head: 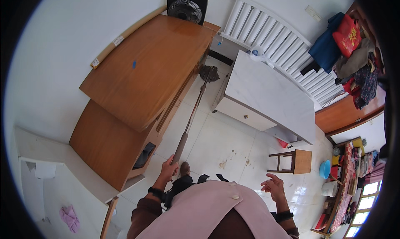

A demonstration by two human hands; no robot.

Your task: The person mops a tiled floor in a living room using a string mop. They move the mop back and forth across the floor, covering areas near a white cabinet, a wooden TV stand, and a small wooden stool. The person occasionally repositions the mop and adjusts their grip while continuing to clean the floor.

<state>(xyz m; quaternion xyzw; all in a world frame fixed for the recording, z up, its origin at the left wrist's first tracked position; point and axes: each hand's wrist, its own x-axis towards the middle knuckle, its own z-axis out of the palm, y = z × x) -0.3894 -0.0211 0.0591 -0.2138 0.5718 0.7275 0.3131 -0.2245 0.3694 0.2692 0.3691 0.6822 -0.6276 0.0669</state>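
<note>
My left hand (169, 169) grips the brown handle of a mop (191, 115). The mop's pole slants away from me across the tiled floor. Its dark mop head (209, 73) rests on the floor in the gap between a wooden cabinet (165, 60) and a marble-topped table (272, 92). My right hand (274, 186) hangs in the air at my right side with fingers apart and nothing in it. A wooden stool (301, 161) stands beyond that hand. Brownish stains (222, 164) mark the tiles ahead of me.
A box fan (187, 8) and a long cardboard tube (125, 35) are at the cabinet's back. A white radiator (268, 26) lines the wall behind the table. Clothes (356, 57) are piled at upper right. A blue basin (324, 169) and white bucket (329, 189) stand at right.
</note>
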